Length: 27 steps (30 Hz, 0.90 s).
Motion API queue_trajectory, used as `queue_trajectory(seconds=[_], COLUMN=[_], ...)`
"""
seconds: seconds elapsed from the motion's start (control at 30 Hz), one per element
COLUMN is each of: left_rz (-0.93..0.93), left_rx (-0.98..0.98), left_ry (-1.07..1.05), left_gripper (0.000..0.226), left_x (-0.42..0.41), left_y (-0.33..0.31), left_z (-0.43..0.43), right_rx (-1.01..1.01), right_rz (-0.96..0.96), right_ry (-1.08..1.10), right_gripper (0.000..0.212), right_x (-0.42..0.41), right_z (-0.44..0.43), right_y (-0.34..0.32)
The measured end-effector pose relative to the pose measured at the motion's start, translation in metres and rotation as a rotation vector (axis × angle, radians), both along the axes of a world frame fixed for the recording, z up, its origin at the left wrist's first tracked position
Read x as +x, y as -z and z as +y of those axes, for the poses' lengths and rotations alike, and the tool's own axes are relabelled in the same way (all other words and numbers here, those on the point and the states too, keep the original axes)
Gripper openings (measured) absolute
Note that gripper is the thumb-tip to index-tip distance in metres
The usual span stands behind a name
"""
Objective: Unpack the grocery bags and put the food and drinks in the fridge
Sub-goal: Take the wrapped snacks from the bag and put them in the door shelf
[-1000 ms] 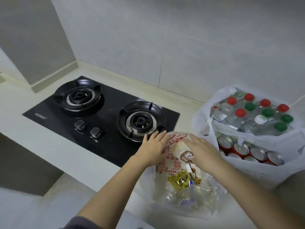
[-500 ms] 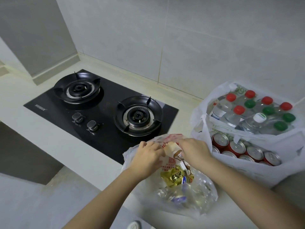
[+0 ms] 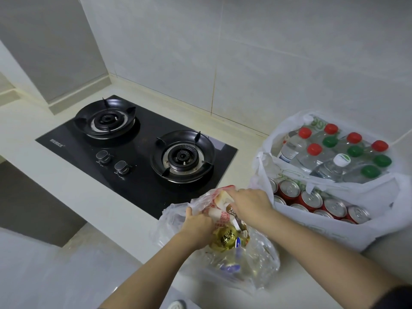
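A pale surface [image 3: 55, 181] is being occupied across its width, with a black two-burner gas hob [image 3: 136, 152] set into it at the left and the grocery bags standing at the right, against a tiled wall [image 3: 245, 52]. The large white bag [image 3: 334, 221] is being kept open at the far right, just beside the hob's right edge; clear water bottles [image 3: 330, 150] with red, green and one white cap are being held upright in its rear part, and red drink cans [image 3: 312, 199] with silver tops are being held in its front part. The smaller clear plastic bag [image 3: 256, 259] is lying at the near edge of the surface, touching the white bag's front and overlapping the hob's near right corner. Inside it, a gold-wrapped packet [image 3: 224, 238] and a pale packet with red print [image 3: 219, 214] are being seen through the film; further contents are too crumpled to be identified. The left hand [image 3: 197, 224] is being closed on the clear bag's film at its left side. The right hand [image 3: 250, 204] is being pressed down into the bag's mouth, its fingers curled around the pale packet's upper end. No fridge is in view.
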<state>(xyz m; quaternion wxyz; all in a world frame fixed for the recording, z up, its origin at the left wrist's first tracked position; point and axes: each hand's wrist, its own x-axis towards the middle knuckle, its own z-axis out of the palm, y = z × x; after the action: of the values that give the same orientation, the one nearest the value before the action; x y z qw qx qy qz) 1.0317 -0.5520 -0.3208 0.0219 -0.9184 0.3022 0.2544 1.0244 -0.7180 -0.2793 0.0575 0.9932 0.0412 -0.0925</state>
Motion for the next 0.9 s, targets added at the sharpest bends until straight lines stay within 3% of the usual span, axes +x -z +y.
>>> queue_trajectory(seconds=[0.17,0.37,0.53,0.73,0.9], left_rz=[-0.110,-0.324,-0.286,-0.265,-0.008], left_rx=[-0.143,-0.308,-0.257,-0.206,-0.244], left_ry=[-0.133,-0.274,-0.417,-0.516,-0.635], left_gripper=[0.027,0.026,0.020,0.015,0.033], left_x=[-0.001,-0.002,-0.006,-0.012,-0.017], left_y=[-0.016,-0.039,-0.035,-0.022,-0.011], left_z=[0.010,0.033,0.045,0.045,0.043], right_rx=[-0.015,0.240,0.310,0.354,0.425], right_rz=[-0.035,-0.102,-0.010,0.013,0.054], right_ry=[-0.055,-0.059,-0.012,0.012,0.035], right_gripper=[0.049,0.041,0.022,0.050,0.033], right_x=[0.006,0.009,0.002,0.004,0.003], right_z=[0.000,-0.011,-0.004,-0.002,-0.003], right_y=[-0.007,-0.019,-0.005,0.003,0.006])
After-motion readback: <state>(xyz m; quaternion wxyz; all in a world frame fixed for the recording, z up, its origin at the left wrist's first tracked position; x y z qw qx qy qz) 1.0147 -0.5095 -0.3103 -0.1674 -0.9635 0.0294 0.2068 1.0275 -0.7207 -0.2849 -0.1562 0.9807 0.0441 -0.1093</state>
